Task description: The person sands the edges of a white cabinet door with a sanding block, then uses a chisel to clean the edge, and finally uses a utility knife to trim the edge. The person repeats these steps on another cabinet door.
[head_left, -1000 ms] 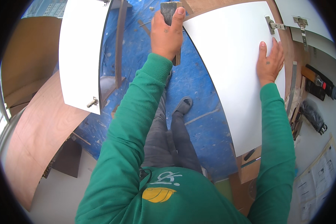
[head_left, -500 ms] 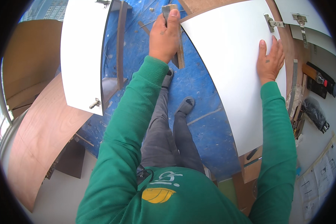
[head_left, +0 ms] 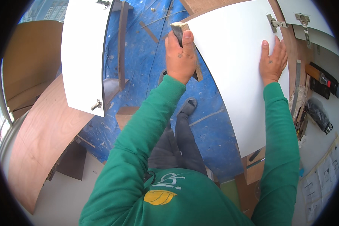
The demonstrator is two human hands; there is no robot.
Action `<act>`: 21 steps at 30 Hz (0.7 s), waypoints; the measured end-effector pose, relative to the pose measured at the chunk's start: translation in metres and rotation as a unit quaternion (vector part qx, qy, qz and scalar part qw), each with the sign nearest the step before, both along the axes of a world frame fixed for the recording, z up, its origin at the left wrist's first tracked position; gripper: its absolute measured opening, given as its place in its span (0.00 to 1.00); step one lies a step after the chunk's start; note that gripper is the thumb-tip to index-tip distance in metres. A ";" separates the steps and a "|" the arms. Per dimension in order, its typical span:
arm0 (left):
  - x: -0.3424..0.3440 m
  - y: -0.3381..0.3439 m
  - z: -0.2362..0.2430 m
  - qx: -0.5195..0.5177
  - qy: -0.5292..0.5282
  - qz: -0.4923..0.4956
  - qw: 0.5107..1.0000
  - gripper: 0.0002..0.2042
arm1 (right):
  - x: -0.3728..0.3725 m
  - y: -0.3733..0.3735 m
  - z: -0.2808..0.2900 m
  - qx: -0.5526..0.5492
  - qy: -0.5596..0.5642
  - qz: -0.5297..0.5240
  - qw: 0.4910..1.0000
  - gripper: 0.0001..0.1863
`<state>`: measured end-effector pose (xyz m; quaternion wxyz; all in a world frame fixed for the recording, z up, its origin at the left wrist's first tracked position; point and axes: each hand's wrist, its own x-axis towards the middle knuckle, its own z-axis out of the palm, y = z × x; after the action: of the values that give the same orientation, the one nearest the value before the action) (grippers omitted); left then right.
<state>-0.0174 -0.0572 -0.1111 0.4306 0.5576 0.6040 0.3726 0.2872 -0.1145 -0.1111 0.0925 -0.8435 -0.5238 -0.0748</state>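
Note:
My left hand (head_left: 180,58) is closed round a sanding block (head_left: 180,29), a long wooden piece with a dark grey face. The block lies close along the left edge of a white cabinet door (head_left: 229,64); whether it touches that edge I cannot tell. Flat on the door's right part rests my right hand (head_left: 273,62), its fingers stretched out and nothing in them. A metal hinge (head_left: 275,23) is fixed to the door just above this hand.
Another white door (head_left: 84,56) with hinges stands at the left, over a curved plywood sheet (head_left: 45,139). Blue sheeting (head_left: 211,135) covers the floor under my feet, with wood strips on it. Tools (head_left: 318,113) and a paper drawing (head_left: 324,180) lie at the right.
My left hand has moved right and nearer to me with the sanding block, toward the door's edge. My left leg has shifted, uncovering a wooden box. My right hand stays on the door.

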 end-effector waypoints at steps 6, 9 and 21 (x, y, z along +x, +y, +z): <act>-0.012 0.053 -0.014 -0.040 0.004 0.003 0.999 0.38 | -0.005 0.002 0.002 0.005 0.012 0.003 1.000 0.38; -0.029 0.079 -0.019 -0.091 -0.084 0.031 0.992 0.39 | -0.002 0.001 0.002 0.004 0.008 0.001 1.000 0.38; -0.022 0.057 -0.005 -0.246 -0.216 0.013 0.945 0.28 | 0.000 0.000 0.000 0.000 0.001 -0.003 1.000 0.38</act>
<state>-0.0392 -0.0004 -0.1164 0.6696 0.3326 0.5766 0.3295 0.2868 -0.1143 -0.1111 0.0927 -0.8449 -0.5216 -0.0743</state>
